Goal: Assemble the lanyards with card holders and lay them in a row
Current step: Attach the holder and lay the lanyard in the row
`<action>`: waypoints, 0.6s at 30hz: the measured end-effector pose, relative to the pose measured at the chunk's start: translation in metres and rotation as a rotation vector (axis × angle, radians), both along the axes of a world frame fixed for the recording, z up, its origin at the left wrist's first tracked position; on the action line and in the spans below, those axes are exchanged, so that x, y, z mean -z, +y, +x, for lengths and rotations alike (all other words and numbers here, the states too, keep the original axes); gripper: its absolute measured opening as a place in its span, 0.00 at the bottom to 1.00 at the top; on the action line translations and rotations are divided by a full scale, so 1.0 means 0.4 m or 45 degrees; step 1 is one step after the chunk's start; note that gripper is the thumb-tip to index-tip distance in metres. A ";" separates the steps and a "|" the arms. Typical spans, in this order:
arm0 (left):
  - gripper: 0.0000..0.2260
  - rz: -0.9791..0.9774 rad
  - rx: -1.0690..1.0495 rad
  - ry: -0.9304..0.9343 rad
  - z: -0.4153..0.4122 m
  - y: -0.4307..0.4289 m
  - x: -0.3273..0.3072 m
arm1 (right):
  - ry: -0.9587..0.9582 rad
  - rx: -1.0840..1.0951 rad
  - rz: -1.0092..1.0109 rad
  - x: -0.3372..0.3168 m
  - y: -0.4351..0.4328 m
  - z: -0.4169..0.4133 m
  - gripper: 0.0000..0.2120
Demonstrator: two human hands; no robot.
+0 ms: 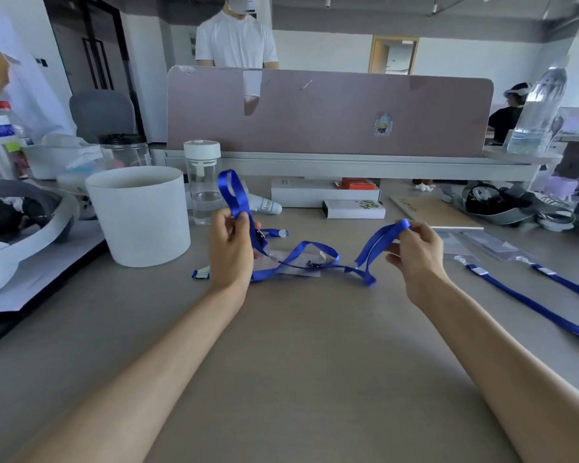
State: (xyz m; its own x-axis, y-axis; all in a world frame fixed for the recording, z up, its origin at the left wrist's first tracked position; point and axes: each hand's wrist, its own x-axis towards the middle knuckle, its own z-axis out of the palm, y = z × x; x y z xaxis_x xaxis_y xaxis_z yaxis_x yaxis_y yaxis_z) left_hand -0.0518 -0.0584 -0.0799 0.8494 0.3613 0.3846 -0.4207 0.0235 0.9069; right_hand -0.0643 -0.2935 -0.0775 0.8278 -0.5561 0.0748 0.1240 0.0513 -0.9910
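Observation:
A tangle of blue lanyard ribbon (310,253) lies across the middle of the desk. My left hand (229,247) pinches one ribbon whose loop (232,192) stands up above my fingers. My right hand (415,248) pinches the folded end of another loop (386,233), lifted off the desk. A clear card holder (296,262) with a black clip lies under the ribbons between my hands. Two assembled lanyards (528,302) with clear card holders (482,242) lie side by side at the right.
A white round tub (137,215) stands left of my left hand, with a clear water bottle (203,185) behind it. White boxes (325,193) and a tan notebook (432,210) sit at the back. A pink partition (328,111) closes the far edge.

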 end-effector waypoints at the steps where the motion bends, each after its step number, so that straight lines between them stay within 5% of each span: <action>1: 0.04 -0.006 -0.037 -0.011 0.005 0.005 0.001 | 0.002 0.019 0.070 0.001 -0.007 0.002 0.15; 5: 0.05 0.062 -0.154 -0.077 0.020 0.019 0.010 | 0.041 -0.069 -0.046 0.016 -0.006 0.010 0.20; 8: 0.05 0.244 -0.153 -0.109 0.027 0.031 0.012 | 0.148 -0.041 -0.704 0.030 0.017 0.002 0.22; 11: 0.06 0.848 -0.089 -0.084 0.026 0.037 0.033 | 0.117 -0.098 -1.340 0.046 0.042 -0.007 0.15; 14: 0.06 1.515 -0.216 -0.086 0.016 0.025 0.067 | 0.095 -0.466 -1.602 0.058 0.059 -0.015 0.08; 18: 0.05 1.583 -0.182 -0.062 0.016 0.016 0.074 | -0.017 -0.582 -1.500 0.064 0.064 -0.017 0.06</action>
State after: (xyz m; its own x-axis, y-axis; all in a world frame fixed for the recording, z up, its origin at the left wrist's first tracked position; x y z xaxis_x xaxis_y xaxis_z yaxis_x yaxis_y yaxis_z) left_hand -0.0455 -0.0519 -0.1093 0.8078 -0.1811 0.5609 -0.3828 -0.8848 0.2657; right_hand -0.0712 -0.2679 -0.1032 0.9217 0.1890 0.3386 0.3383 -0.8189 -0.4637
